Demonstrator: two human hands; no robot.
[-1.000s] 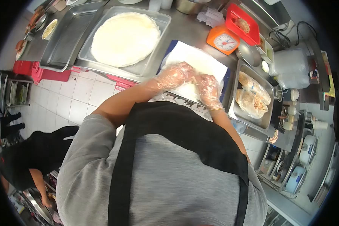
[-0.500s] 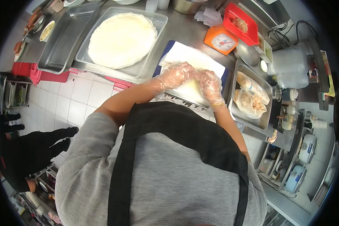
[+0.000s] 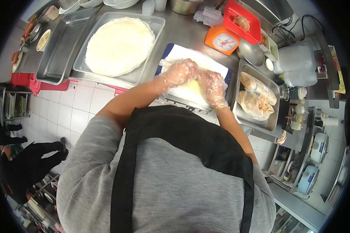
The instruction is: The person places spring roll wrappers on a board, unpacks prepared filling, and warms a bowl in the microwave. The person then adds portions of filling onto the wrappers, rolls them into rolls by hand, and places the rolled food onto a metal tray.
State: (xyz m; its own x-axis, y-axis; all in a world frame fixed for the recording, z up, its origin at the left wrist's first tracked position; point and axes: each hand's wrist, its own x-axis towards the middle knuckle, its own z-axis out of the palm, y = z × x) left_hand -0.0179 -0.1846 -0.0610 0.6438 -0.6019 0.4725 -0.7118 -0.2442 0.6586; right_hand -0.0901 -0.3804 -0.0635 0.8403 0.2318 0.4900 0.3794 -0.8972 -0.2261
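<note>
My left hand and my right hand, both in clear plastic gloves, meet over a white sheet. The fingers are closed and bent downward, pinching at a thin, pale pastry wrapper that shows between and below the hands. Exactly where the fingertips grip is hidden by the gloves. Under the white sheet lies a blue board. To the left, a large stack of round pale wrappers fills most of a shallow tray.
An orange scale carries a red basket with a lump of filling. Right of the board, a metal tray holds bagged filling. A dark metal tray stands far left. A person in black is on the floor behind.
My hands stay close together over the sheet with only slight finger movement. The whole view has shifted a little, and the person in black at the left has moved.
</note>
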